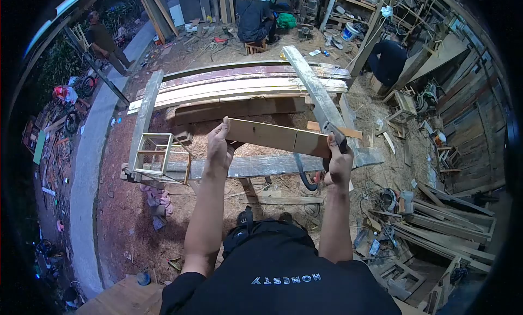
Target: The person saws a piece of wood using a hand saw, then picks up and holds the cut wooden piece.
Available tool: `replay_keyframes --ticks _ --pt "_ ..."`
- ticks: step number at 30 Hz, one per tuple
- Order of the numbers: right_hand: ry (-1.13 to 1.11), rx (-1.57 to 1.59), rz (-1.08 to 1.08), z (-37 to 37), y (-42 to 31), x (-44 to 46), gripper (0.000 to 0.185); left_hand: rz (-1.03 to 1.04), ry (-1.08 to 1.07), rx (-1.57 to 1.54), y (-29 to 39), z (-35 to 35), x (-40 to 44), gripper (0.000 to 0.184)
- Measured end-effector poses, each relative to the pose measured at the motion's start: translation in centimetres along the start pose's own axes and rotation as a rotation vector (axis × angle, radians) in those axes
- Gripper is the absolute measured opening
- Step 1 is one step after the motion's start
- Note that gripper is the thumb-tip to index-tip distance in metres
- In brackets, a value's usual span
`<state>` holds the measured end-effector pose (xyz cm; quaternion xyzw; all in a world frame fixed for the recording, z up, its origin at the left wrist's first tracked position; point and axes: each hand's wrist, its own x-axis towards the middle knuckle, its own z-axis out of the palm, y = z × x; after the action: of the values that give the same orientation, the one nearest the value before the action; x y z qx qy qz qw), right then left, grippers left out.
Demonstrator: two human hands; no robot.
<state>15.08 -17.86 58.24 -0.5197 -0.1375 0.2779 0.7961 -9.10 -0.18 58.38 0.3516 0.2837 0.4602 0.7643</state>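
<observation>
My left hand (219, 147) grips the left end of a short wooden board (267, 135), its thumb along the upper edge. My right hand (340, 165) is closed at the board's right end. A thin line crosses the board's face right of its middle. The board is held up above a wooden bench beam (250, 166), tilted slightly down to the right. A dark grey tool (333, 131) shows just beyond my right fingers; its kind is unclear and I cannot tell whether that hand touches it. A thick black cord or hose (305, 176) curves down beside the board.
A small wooden frame (162, 158) stands on the bench's left end. Long planks (229, 86) lie across the far side, with a slanted beam (308, 78) at right. Three other people are farther back. Scrap wood (441, 228) is piled at right; shavings cover the ground.
</observation>
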Motion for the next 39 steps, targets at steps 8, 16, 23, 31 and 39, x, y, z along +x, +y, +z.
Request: replay_keyframes --ticks 8,16,23,31,39 --pt "0.076 -0.003 0.204 -0.4 0.7 -0.2 0.030 -0.016 0.102 0.056 -0.7 -1.1 0.1 0.038" --pt "-0.068 -0.162 -0.060 -0.1 1.2 -1.1 0.024 -0.190 0.229 0.072 1.8 2.3 -0.5 0.056" --pt "-0.155 -0.195 -0.240 2.5 0.0 -1.6 0.022 -0.036 0.235 -0.187 -1.4 -0.7 0.8 0.032" --pt "-0.029 -0.162 0.028 0.4 0.4 0.6 0.037 0.269 0.016 -0.354 -0.6 -0.1 0.0 0.026" --pt "-0.158 0.221 0.336 2.2 -1.8 -1.0 0.049 0.458 -0.144 -0.284 -0.8 -0.3 0.2 0.037"
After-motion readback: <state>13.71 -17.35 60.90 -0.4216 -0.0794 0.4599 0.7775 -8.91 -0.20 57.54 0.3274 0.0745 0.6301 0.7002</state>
